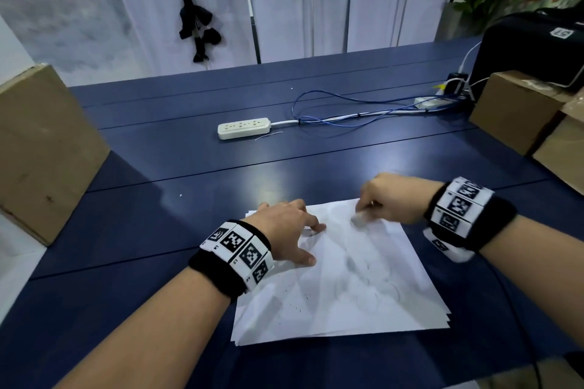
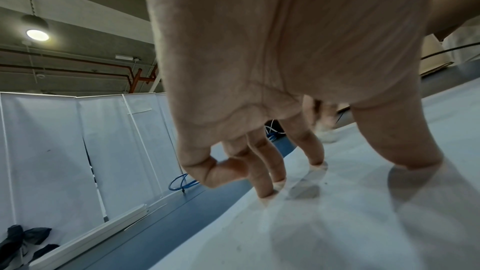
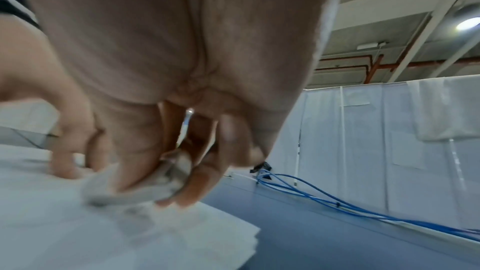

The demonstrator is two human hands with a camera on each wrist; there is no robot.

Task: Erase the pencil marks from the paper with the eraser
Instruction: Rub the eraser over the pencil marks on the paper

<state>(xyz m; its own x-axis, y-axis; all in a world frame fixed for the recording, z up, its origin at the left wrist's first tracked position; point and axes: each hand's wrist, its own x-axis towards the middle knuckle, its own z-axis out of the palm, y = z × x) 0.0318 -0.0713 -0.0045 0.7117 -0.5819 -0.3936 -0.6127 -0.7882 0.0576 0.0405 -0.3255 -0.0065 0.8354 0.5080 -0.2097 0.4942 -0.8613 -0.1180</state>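
A stack of white paper with faint grey pencil marks lies on the blue table in front of me. My left hand presses its spread fingertips on the paper's upper left part. My right hand pinches a whitish, smudged eraser against the sheet near its top edge. In the right wrist view the eraser is blurred under the thumb and fingers, touching the paper. Dark eraser crumbs dot the sheet's lower left.
A white power strip and blue cables lie further back on the table. Cardboard boxes stand at the left and right, with a black case behind. White partition panels close off the far side.
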